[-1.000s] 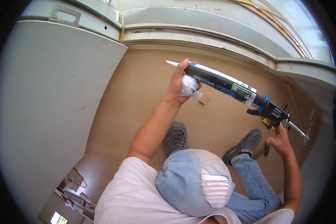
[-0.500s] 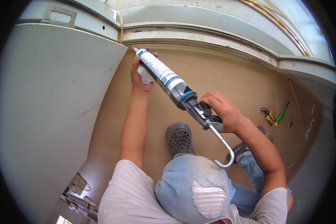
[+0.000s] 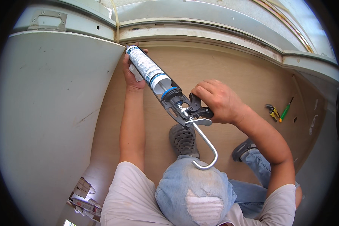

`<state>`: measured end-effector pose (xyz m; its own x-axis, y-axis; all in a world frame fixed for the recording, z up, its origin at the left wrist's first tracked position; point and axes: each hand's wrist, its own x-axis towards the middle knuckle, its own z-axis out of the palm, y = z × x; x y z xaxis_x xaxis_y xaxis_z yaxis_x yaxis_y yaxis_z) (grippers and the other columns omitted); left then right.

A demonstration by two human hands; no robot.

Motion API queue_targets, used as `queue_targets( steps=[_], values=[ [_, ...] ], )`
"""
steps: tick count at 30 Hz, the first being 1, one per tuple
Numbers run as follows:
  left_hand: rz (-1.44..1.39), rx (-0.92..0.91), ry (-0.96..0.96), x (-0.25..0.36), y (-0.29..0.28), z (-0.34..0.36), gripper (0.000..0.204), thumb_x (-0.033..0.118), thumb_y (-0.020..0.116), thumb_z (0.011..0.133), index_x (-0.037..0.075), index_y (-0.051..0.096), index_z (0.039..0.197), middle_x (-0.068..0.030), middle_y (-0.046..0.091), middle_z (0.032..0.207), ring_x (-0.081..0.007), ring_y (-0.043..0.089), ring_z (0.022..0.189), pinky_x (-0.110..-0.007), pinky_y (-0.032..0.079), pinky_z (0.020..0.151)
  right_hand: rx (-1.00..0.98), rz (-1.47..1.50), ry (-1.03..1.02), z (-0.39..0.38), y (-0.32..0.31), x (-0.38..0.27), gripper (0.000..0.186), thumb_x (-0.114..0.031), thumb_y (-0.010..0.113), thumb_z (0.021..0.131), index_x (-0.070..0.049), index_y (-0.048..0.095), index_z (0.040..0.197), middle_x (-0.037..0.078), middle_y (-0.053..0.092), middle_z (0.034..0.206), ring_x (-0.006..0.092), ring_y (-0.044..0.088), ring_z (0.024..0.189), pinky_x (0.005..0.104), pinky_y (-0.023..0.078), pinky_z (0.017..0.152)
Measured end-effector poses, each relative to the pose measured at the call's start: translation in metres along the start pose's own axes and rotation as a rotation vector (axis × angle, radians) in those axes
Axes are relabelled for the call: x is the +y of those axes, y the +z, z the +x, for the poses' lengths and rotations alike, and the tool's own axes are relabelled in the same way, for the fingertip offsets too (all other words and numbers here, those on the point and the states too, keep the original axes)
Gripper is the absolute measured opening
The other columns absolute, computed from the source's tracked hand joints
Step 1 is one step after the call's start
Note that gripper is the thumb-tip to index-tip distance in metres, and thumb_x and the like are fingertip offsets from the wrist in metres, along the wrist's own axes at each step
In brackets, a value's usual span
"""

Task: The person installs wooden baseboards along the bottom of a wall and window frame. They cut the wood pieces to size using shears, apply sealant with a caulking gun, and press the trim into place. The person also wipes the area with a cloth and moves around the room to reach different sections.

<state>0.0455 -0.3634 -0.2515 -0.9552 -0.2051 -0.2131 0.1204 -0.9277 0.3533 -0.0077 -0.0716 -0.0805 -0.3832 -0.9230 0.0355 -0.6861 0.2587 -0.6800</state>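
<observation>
A caulking gun (image 3: 169, 100) with a white and blue cartridge (image 3: 145, 66) lies diagonally across my view, its front up by the corner of the white panel. My left hand (image 3: 132, 81) is closed round its front end, with a crumpled white cloth or tissue (image 3: 136, 74) against the palm. The fingers of my right hand (image 3: 218, 100) are wrapped on the black trigger and handle. A bent steel rod (image 3: 211, 147) sticks out of the gun's back end, above my denim-covered knee. The cartridge's nozzle is mostly hidden.
Pliers (image 3: 273, 113) and a green screwdriver (image 3: 284, 111) lie on the brown board floor (image 3: 233, 64) to the right. A white panel (image 3: 52, 98) stands along the left. A metal track (image 3: 199, 34) and pale tube (image 3: 117, 30) run at the top. Clutter (image 3: 84, 188) sits lower left.
The gun has swung round, its front moving up and leftward with my left hand and its cartridge now showing on top. My right hand, earlier loose below the handle, has closed on it.
</observation>
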Motion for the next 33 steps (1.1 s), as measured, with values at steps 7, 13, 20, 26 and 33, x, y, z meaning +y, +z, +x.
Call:
queue_targets(
  steps=[7,13,20,26,33],
  values=[
    [0.036,-0.049,-0.038,-0.004,-0.003,0.000,0.061,0.046,0.056,0.095,0.009,0.046,0.142,-0.0214,0.067,0.112,-0.0271,0.070,0.096,-0.041,0.061,0.082,-0.053,-0.070,0.013,0.003,-0.016,-0.010,0.029,-0.016,0.072,0.070,-0.005,0.058,0.094,0.012,0.060,0.086,0.0307,0.060,0.083,0.0414,0.048,0.074],
    [0.024,-0.010,-0.133,-0.028,0.012,-0.002,0.057,0.048,0.057,0.095,0.013,0.048,0.139,-0.0200,0.067,0.111,-0.0281,0.069,0.099,-0.044,0.060,0.085,-0.014,-0.037,0.097,-0.026,-0.021,-0.017,0.031,-0.017,0.073,0.068,-0.004,0.057,0.091,0.013,0.058,0.083,0.0320,0.059,0.078,0.0414,0.048,0.071],
    [0.051,0.034,-0.258,-0.083,0.034,-0.003,0.058,0.048,0.058,0.095,0.014,0.047,0.141,-0.0195,0.067,0.112,-0.0301,0.070,0.098,-0.045,0.059,0.086,0.035,-0.099,0.160,-0.086,-0.032,-0.011,0.032,-0.018,0.073,0.067,-0.003,0.056,0.089,0.013,0.056,0.081,0.0330,0.057,0.075,0.0419,0.047,0.069],
    [0.128,0.079,-0.402,-0.139,0.047,0.000,0.054,0.050,0.061,0.093,0.013,0.053,0.131,-0.0183,0.068,0.112,-0.0303,0.069,0.100,-0.046,0.058,0.089,0.074,-0.144,0.204,-0.145,-0.049,-0.004,0.033,-0.013,0.074,0.064,-0.001,0.056,0.089,0.015,0.056,0.080,0.0339,0.058,0.075,0.0420,0.048,0.069],
    [0.207,0.020,-0.553,-0.214,0.094,0.005,0.043,0.047,0.065,0.092,0.013,0.057,0.117,-0.0065,0.067,0.100,-0.0198,0.068,0.087,-0.036,0.057,0.072,0.159,-0.201,0.276,-0.226,-0.065,0.012,0.030,-0.014,0.073,0.065,-0.001,0.057,0.086,0.015,0.056,0.078,0.0348,0.058,0.072,0.0422,0.047,0.067]
  ],
)
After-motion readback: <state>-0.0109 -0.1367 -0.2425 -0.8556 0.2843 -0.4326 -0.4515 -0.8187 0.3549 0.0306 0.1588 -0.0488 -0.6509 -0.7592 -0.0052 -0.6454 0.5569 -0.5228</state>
